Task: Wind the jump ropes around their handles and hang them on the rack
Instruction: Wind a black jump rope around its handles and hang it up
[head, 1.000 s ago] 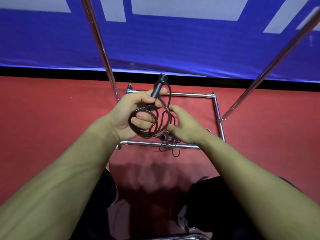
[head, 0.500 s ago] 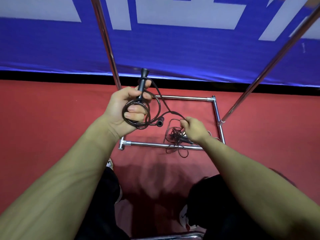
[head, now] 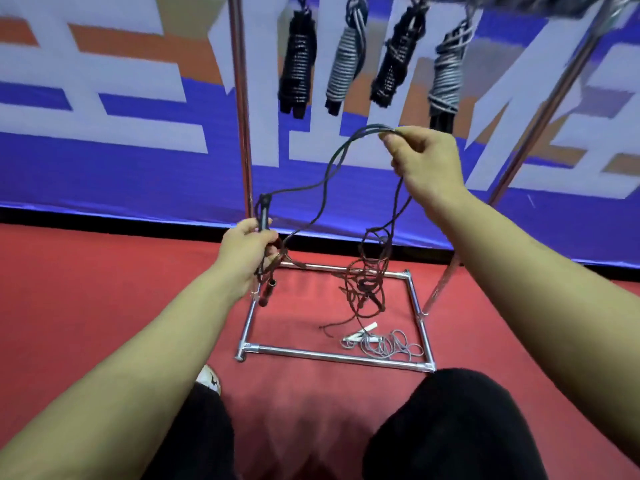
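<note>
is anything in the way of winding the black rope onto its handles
Yes: a tangled knot in the black rope hangs below the right hand, above the rack base. It sits between that hand's pinch and the rope's free end, away from the handles in the left hand.

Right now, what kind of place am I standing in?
Probably a gym or sports hall. A red sports floor runs up to a blue printed banner, and a metal rack in front of you holds wound jump ropes, with a grey rope loose on the floor.
</note>
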`<state>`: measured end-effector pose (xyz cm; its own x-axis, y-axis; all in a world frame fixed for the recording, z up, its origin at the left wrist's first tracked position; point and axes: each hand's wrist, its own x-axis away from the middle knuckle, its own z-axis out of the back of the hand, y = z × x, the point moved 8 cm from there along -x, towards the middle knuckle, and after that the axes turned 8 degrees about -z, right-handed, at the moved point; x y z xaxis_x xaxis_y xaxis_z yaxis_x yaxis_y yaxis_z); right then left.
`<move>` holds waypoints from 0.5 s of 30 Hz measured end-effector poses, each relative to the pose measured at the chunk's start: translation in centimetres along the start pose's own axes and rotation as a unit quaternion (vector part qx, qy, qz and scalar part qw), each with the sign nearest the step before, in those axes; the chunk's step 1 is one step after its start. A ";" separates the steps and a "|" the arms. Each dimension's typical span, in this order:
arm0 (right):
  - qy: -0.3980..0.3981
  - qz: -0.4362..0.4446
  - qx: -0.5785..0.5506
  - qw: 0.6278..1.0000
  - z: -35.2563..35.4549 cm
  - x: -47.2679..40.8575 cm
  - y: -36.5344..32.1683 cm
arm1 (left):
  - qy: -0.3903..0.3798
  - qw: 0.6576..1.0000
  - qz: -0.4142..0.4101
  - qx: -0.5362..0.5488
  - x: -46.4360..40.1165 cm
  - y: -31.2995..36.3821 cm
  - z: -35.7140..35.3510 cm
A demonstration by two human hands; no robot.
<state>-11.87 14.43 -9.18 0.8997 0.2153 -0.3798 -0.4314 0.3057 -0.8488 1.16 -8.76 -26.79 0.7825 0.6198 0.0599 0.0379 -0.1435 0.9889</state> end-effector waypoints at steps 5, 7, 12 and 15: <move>-0.050 -0.036 0.007 0.998 1.0 1.3 -2.6 | -0.033 0.996 0.014 -0.079 2.7 2.6 0.4; -0.078 -0.050 0.016 0.996 0.8 2.1 -3.1 | 0.005 0.988 -0.068 -0.141 3.9 5.6 0.8; -0.128 -0.007 0.106 0.986 -0.5 4.7 -4.9 | -0.142 0.920 -0.256 -0.260 8.5 13.4 -7.6; -0.133 0.021 0.128 0.983 -0.7 5.9 -5.7 | -0.192 0.892 -0.217 -0.347 8.3 13.3 -10.1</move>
<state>-4.06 13.33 -6.78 0.8466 0.4563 -0.2738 -0.5004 0.5074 -0.7015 1.86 2.28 -11.81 0.9479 0.1709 -0.2689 0.1005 0.6405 0.7613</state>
